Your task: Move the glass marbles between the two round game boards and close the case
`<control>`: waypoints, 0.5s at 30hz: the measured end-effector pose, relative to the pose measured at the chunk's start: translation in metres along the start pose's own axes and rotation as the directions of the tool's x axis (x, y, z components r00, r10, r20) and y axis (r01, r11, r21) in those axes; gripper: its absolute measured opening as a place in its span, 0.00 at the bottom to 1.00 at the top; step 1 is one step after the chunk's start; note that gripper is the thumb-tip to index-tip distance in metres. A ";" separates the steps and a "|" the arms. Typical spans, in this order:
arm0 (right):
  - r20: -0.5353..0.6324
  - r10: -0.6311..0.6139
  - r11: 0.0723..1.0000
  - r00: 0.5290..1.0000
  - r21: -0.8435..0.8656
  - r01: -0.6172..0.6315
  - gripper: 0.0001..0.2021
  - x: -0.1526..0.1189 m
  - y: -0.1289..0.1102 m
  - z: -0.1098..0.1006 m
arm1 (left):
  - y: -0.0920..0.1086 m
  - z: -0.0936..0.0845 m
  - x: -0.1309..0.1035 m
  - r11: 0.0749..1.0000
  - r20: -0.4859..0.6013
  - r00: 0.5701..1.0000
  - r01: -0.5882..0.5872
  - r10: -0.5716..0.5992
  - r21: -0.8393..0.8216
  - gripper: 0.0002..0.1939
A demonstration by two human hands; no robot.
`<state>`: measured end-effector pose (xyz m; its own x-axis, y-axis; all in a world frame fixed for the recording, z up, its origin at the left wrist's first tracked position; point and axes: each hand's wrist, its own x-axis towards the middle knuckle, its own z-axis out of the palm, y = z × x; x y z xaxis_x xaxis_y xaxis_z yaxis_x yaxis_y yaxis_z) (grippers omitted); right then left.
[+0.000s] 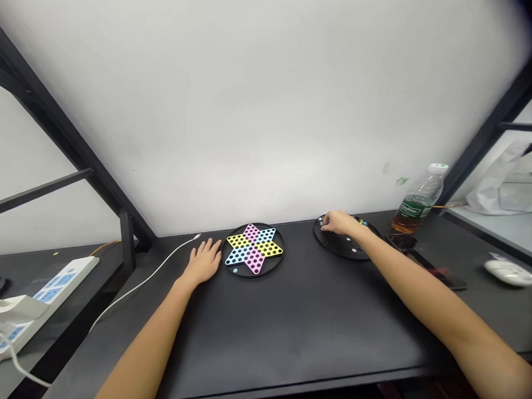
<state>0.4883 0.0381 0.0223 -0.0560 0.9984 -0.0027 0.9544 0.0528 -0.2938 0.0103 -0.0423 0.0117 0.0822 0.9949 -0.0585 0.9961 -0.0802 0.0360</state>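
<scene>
My left hand (204, 261) lies flat on the black table, fingers spread, at the left rim of a round Chinese checkers board (239, 271). The board carries a star in pink, yellow and light blue with dark holes. My right hand (337, 222) reaches over a round black tray (339, 249) with a few small coloured pieces in it. Its fingers are pinched together at the tray's far left part. Whatever is between the fingertips is too small to make out.
A bottle (416, 202) with brown liquid stands at the back right, near dark phone-like objects (446, 280) and a white mouse (511, 272). On the left are a white cable (146, 279) and a power strip (69, 278). A white wall (266, 105) rises behind.
</scene>
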 end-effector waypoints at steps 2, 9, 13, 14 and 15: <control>-0.004 -0.006 1.000 1.000 -0.006 0.006 0.04 -0.001 -0.001 0.002 | 0.000 0.000 0.000 1.000 0.001 1.000 0.000 0.000 -0.001 0.31; 0.099 0.048 0.748 0.994 0.656 -0.101 0.10 0.003 0.004 -0.007 | -0.001 0.002 0.001 1.000 0.003 1.000 0.001 -0.001 -0.004 0.31; 0.249 -0.029 0.040 0.968 0.968 -0.248 0.10 0.004 0.017 -0.019 | -0.002 0.002 0.001 1.000 -0.001 1.000 -0.001 0.001 -0.002 0.31; 0.273 -0.049 -0.077 0.961 0.958 -0.276 0.09 0.003 0.020 -0.021 | -0.002 0.002 0.001 1.000 -0.001 1.000 -0.001 0.001 0.000 0.31; 0.295 -0.059 -0.161 0.954 0.940 -0.301 0.09 0.002 0.024 -0.023 | -0.002 0.002 0.001 1.000 -0.002 1.000 -0.001 0.001 0.002 0.31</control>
<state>0.5182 0.0415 0.0375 -0.1959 0.9435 -0.2674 -0.4123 -0.3266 -0.8505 0.0089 -0.0409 0.0092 0.0830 0.9949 -0.0567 0.9961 -0.0811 0.0343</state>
